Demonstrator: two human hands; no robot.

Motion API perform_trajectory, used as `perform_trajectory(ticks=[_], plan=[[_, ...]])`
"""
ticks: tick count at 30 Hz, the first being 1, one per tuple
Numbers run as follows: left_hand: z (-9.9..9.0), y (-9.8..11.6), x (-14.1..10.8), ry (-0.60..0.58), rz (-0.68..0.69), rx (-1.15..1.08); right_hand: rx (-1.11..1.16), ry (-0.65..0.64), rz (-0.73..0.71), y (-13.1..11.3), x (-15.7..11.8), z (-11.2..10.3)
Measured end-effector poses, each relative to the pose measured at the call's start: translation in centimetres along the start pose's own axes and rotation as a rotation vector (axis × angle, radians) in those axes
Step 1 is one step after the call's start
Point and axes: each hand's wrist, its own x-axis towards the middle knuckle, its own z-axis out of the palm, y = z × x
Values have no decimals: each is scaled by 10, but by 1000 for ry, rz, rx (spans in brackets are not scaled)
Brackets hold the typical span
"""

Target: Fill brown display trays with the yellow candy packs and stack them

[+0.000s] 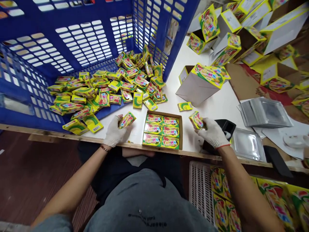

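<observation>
Fingers of the left hand (114, 132) pinch 1 small yellow-green pack (127, 120), left of the display box; fingers of the right hand (213, 132) pinch 1 more pack (196, 120), right of the display box. Both hands wear white gloves, the right with a red cuff edge; both held packs are apart from the display box. White table (184, 53) under it all, wooden front edge just below the display box. Blue crate (103, 9), slatted, far up-left of the display box, side open toward the person. Pile of yellow cartons (228, 50), many open, well up-right of the display box. White basket (196, 193) below-right of the display box, lower than the table edge, larger printed boxes (218, 207) in it. Loose-pack heap (103, 96) up-left of the display box, in the crate and spilling out front. Open white-sided carton (200, 85) up-right of the display box. Display box (181, 132) itself: open top, 6 packs (170, 131) showing, 2 columns by 3 rows, logos up. Clear trays (267, 114) stacked well right of it. Black object (224, 127), partly hidden, beside the right hand. Smallest: 1 loose pack (184, 106), just above the display box's upper-right corner.
</observation>
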Motion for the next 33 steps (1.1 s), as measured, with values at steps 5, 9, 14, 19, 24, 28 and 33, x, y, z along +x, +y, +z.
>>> perform_trajectory(ticks=[5, 9, 14, 19, 24, 28, 33], plan=[[1, 32, -2, -41, 101, -206, 48, -203, -455, -104, -10, -6], [11, 62, -11, -116, 194, -246, -76, -419, -556, -157, -6, 17], [16, 78, -22, -169, 265, -182, 122, -500, -536, -154, 4, 34], [32, 80, -28, -202, 407, -107, 502, -477, -389, -127, -2, 33], [65, 94, -33, -104, 535, -34, 1008, -360, -256, -131, -10, 23], [75, 105, -35, -124, 523, 55, 925, -172, -225, -137, -1, 3], [65, 103, -37, -460, 747, 440, 294, -349, -344, -119, 19, -27]])
